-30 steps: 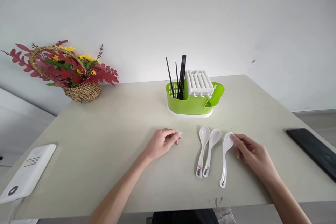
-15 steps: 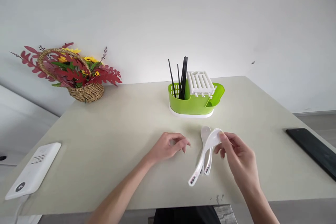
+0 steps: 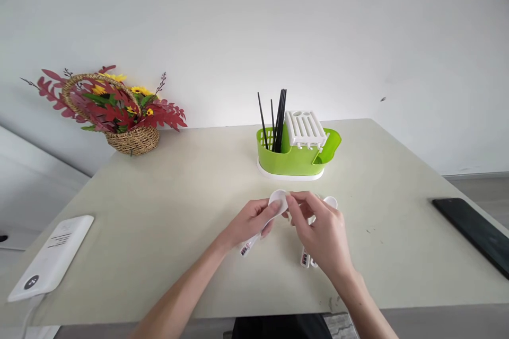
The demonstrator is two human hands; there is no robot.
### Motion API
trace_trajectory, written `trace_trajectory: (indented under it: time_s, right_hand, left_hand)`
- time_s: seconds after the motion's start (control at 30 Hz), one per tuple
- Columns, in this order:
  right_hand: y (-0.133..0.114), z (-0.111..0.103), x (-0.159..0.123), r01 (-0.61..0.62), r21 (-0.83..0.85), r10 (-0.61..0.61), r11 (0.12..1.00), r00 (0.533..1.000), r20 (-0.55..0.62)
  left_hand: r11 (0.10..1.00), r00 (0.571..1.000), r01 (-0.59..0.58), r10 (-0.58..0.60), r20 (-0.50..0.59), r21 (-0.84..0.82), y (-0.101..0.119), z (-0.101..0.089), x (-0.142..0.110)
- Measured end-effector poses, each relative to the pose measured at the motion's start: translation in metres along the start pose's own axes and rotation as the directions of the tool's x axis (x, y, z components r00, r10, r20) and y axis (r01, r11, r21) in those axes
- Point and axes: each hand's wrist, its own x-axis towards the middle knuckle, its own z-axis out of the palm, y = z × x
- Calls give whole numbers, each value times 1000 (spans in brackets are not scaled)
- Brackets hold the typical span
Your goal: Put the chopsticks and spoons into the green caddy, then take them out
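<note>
A white soup spoon (image 3: 279,197) is held between my two hands, above the near middle of the table. My left hand (image 3: 251,222) is closed around it where bowl and handle meet, thumb on top, with the marked handle end sticking out at lower left. My right hand (image 3: 320,228) pinches the right edge of its bowl. Under and behind the right hand lie two more white spoons; one bowl (image 3: 331,202) and two printed handle ends (image 3: 305,258) show, while the rest is hidden by that hand.
Behind the hands stands a green cutlery holder (image 3: 292,164) with a white slotted rack (image 3: 306,128) and several black chopsticks (image 3: 280,124). A flower basket (image 3: 133,140) is at the back left, a white power bank (image 3: 51,257) at left, and a black phone (image 3: 471,233) at right.
My right hand has carried the spoon left to my left hand, which has closed on it. The right hand still touches its bowl. The view has shifted slightly.
</note>
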Motion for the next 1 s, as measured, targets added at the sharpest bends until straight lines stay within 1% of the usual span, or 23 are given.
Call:
trace_trajectory:
  time_s: [0.1, 0.2, 0.3, 0.37, 0.43, 0.47, 0.5, 0.53, 0.6, 0.63, 0.7, 0.73, 0.77, 0.83, 0.9, 1.0]
  right_hand:
    - [16, -14, -5, -35, 18, 35, 999, 999, 5]
    - [46, -40, -17, -161, -25, 160, 987, 986, -49]
    - [81, -68, -31, -330, -9, 326, 944, 937, -123]
    - [100, -81, -39, -423, 53, 426, 905, 892, -151]
    - [114, -86, -45, -482, 141, 500, 865, 849, -168]
    - [118, -86, -47, -494, 172, 520, 852, 837, -172]
    - [121, -86, -49, -498, 190, 528, 846, 832, -167]
    - [124, -84, -51, -495, 193, 524, 847, 838, -151]
    - [126, -80, -53, -473, 151, 488, 868, 869, -80]
    - [127, -79, -54, -460, 120, 467, 880, 883, -35]
    - [128, -77, -54, -441, 63, 440, 895, 897, 35]
    - [129, -77, -54, -437, 52, 434, 898, 899, 52]
    - [130, -77, -53, -436, 54, 433, 898, 900, 57]
    - [134, -78, -53, -436, 82, 433, 896, 900, 55]
    - [136, -79, -52, -435, 109, 432, 894, 900, 54]
    - [136, -78, -51, -429, 121, 426, 895, 903, 49]
  left_hand:
    - [999, 998, -15, 13, -64, -37, -3, 0, 4]
    - [993, 980, -43, 21, -196, -110, -9, -3, 9]
    - [974, 953, -89, 22, -304, -210, -15, -9, 13]
    - [956, 932, -129, 25, -362, -265, -17, -14, 14]
    - [934, 899, -196, 49, -435, -300, -16, -22, 16]
    - [919, 874, -244, 69, -480, -311, -15, -27, 17]
    - [900, 842, -300, 94, -531, -317, -13, -33, 19]
    - [877, 805, -359, 117, -582, -320, -9, -39, 21]
    - [820, 724, -475, 158, -672, -319, 3, -52, 27]
    - [791, 690, -525, 178, -702, -315, 11, -58, 30]
    - [734, 637, -610, 230, -736, -299, 32, -66, 38]
    - [706, 616, -645, 255, -745, -292, 43, -68, 42]
    - [680, 603, -672, 273, -749, -293, 56, -70, 45]
    - [637, 592, -707, 295, -750, -307, 80, -71, 52]
    - [616, 582, -728, 321, -748, -302, 100, -70, 58]
    - [623, 582, -735, 377, -720, -267, 117, -66, 69]
